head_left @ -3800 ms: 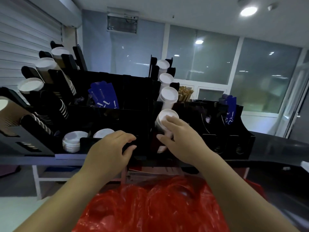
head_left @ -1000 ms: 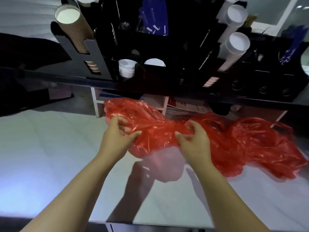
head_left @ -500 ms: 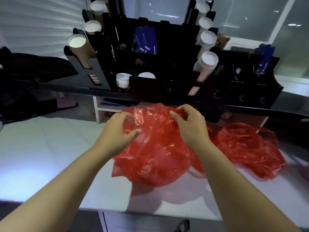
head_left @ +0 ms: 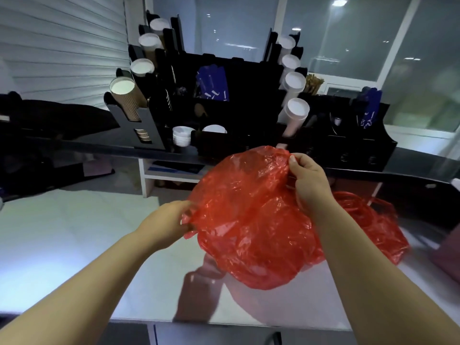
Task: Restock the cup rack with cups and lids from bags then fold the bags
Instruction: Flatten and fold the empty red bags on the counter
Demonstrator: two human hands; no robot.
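Both hands hold a red bag (head_left: 251, 220) above the white desk (head_left: 62, 235): the left hand (head_left: 165, 224) pinches its left edge, the right hand (head_left: 308, 180) grips its top edge. Behind, the black cup rack (head_left: 234, 78) holds stacked cups (head_left: 295, 115) and lids (head_left: 181, 136).

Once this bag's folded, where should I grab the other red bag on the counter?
On the other red bag, pinch the looped strands at its far edge, from above with the right hand, nearest it; they look bunched and raised.
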